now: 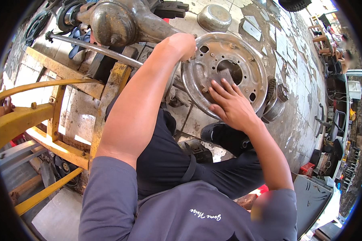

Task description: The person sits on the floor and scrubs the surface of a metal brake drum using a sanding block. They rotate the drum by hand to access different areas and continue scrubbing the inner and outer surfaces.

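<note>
A bare steel wheel rim (245,54) stands tilted on the floor in front of me, with a round centre hole and several oval slots. My left hand (181,44) is clenched on the rim's upper left edge. My right hand (229,105) lies flat on the rim's face, fingers spread, pressing a small dark grey pad (225,75) against the metal just below the centre hole. My legs in dark trousers and black shoes (217,134) are bent under me.
A greasy axle housing (116,22) with a long steel rod (92,48) rests on a yellow metal stand (60,84) at left. A metal bowl (215,17) sits behind the rim, a brake drum (275,105) to its right. Tools and clutter line the right side.
</note>
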Available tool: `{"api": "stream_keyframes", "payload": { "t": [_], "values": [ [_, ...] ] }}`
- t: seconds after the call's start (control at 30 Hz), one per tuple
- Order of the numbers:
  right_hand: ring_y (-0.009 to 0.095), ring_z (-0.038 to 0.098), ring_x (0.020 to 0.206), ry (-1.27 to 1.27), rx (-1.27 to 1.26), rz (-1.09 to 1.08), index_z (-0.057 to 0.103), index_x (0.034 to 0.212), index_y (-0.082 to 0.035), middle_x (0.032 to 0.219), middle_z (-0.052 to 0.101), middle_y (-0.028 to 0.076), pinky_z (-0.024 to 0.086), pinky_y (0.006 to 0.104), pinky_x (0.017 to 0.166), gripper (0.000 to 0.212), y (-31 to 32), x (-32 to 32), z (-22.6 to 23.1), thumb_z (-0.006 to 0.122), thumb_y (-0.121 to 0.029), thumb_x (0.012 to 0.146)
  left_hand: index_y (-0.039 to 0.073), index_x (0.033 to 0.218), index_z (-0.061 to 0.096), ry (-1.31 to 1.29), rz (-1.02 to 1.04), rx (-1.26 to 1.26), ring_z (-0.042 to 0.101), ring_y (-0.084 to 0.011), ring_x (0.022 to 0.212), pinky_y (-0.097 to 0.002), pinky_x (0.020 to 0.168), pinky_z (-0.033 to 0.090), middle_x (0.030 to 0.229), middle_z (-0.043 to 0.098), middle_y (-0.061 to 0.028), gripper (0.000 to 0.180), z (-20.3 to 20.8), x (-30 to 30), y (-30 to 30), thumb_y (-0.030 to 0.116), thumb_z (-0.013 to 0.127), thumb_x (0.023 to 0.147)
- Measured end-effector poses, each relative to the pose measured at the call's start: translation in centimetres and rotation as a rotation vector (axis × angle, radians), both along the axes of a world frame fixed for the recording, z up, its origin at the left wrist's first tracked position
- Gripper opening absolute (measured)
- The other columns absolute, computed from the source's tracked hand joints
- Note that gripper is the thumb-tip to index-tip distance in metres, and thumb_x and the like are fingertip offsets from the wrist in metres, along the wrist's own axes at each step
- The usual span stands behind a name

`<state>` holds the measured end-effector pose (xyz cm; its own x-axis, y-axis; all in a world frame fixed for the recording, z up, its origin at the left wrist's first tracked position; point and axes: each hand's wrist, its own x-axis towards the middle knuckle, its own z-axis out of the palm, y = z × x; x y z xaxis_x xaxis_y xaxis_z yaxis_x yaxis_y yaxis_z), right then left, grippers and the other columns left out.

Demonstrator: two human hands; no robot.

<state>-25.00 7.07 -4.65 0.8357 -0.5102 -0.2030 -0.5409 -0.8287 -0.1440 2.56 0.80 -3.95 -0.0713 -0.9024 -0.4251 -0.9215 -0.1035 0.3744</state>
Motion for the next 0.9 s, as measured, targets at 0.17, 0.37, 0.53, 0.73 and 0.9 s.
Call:
{"api": "stream_keyframes", "payload": {
  "t": [0.17,0.37,0.53,0.73,0.9],
  "values": [
    [0.037,0.031,0.151,-0.011,-0.048,-0.026,0.05,0.148,-0.008,0.16,0.042,0.011,0.027,0.0545,0.122,0.058,0.3,0.8,-0.1,0.046,-0.047,0.105,0.002,0.13,0.058,0.007,0.012,0.027,0.063,-0.04,0.118,-0.0505,0.099,0.049,0.124,0.067,-0.0232,0.038,0.8,-0.6,0.0,0.03,0.05,0.106],
    [0.037,0.03,0.151,0.032,0.006,-0.011,0.048,0.149,-0.008,0.161,0.04,0.011,0.024,0.0535,0.123,0.06,0.2,0.2,0.2,0.045,-0.048,0.105,0.003,0.13,0.06,0.019,0.028,0.02,0.063,-0.039,0.119,-0.0501,0.1,0.049,0.125,0.067,-0.0224,0.038,0.0,0.1,0.3,0.03,0.05,0.106],
    [0.037,0.029,0.152,0.015,-0.047,-0.036,0.047,0.151,-0.009,0.162,0.039,0.01,0.024,0.0533,0.123,0.061,0.3,1.4,-0.8,0.044,-0.05,0.105,0.004,0.132,0.059,0.001,0.018,0.029,0.062,-0.0393,0.12,-0.0499,0.101,0.049,0.127,0.066,-0.0228,0.037,0.6,-0.5,0.3,0.03,0.049,0.106],
    [0.037,0.029,0.152,0.023,-0.008,-0.022,0.046,0.151,-0.009,0.162,0.038,0.01,0.023,0.0538,0.123,0.063,0.3,0.2,-0.1,0.043,-0.052,0.105,0.012,0.124,0.071,-0.029,0.064,-0.042,0.069,-0.0346,0.111,-0.0461,0.092,0.055,0.121,0.072,-0.014,0.031,-1.0,-0.1,-0.1,0.023,0.061,0.097],
    [0.037,0.029,0.152,0.014,-0.033,-0.028,0.047,0.151,-0.009,0.162,0.037,0.01,0.023,0.0539,0.123,0.063,0.6,0.0,-0.4,0.043,-0.052,0.105,0.004,0.132,0.059,-0.002,0.056,0.02,0.062,-0.0395,0.12,-0.05,0.101,0.048,0.124,0.067,-0.0229,0.038,-0.2,-0.3,0.0,0.03,0.049,0.107]
  ]
}}
